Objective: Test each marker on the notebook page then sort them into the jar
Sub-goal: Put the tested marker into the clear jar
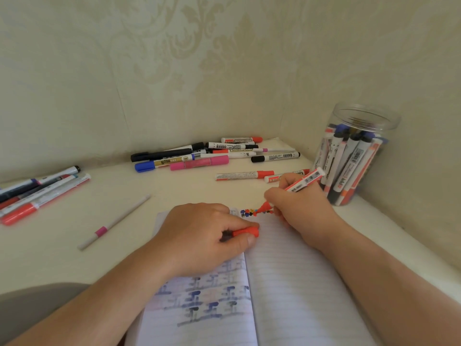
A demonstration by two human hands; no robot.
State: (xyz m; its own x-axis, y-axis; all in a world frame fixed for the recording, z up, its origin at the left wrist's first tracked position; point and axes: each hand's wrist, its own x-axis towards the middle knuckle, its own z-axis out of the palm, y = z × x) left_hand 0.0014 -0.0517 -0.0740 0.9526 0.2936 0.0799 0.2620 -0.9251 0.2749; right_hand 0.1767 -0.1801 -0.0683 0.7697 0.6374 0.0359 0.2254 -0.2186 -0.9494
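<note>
An open lined notebook (pixel 294 275) lies in front of me on the pale table. My right hand (pixel 299 206) grips an uncapped red marker (pixel 303 182), its tip touching the top of the right page beside a row of coloured test marks (pixel 249 212). My left hand (pixel 199 236) rests on the left page and pinches the red cap (pixel 245 231). A clear plastic jar (pixel 354 156) holding several markers stands upright at the right, close behind my right hand.
A pile of loose markers (pixel 207 153) lies at the back by the wall, two red ones (pixel 245 175) nearer the jar. Several more markers (pixel 37 193) lie at the left edge. A thin white pen with a pink band (pixel 113 222) lies left of the notebook.
</note>
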